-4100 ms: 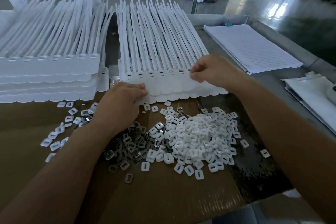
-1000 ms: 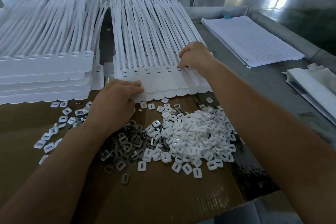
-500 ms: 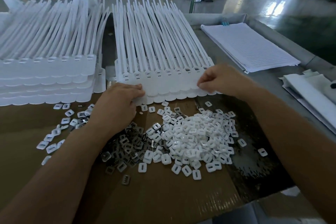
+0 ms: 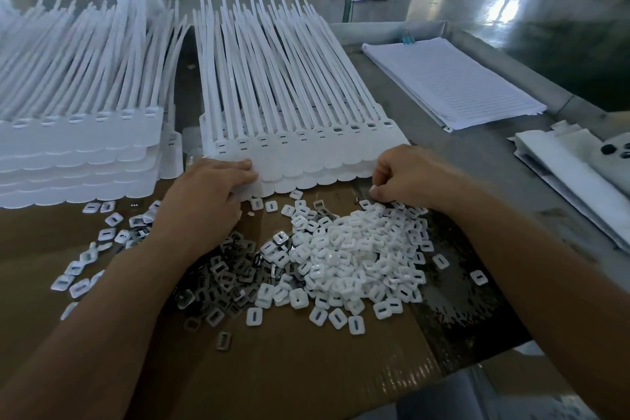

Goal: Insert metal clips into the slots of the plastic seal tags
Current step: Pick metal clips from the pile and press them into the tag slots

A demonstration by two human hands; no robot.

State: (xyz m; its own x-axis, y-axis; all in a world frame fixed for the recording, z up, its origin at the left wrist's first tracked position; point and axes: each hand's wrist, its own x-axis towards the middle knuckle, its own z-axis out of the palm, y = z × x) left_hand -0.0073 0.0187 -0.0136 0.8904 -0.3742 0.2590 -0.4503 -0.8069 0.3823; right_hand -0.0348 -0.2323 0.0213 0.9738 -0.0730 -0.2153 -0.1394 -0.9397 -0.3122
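Right hand: drawn back since half a second ago from the slotted heads at the right end of the tag row to the near edge, now above the far right fringe of the loose pieces; fingers curled with tips turned down; whether they pinch a piece cannot be told. Left hand: unchanged in place, on the near left corner of the seal tags; fingers laid flat on the top sheet, thumb tucked against the scalloped near edge, holding the corner. Seal tags: white, joined side by side in sheets, several sheets stacked at the centre of the bench, heads towards the person, long tails fanning away; a row of slots runs across the heads, two near the right end showing darker. Metal clips: dark grey, rectangular, heaped just beside the left forearm, a few strays nearer the person. White plastic pieces: small slotted squares, heaped between the two forearms, touching the clip heap on its right; more lie scattered to the left of the left wrist. Cardboard sheet: brown, under both heaps. Second tag stack: same white sheets, taller, to the left, apart from the centre stack. Lined paper pad: far right on the grey metal bench. Fan stand: green pole, beyond the bench
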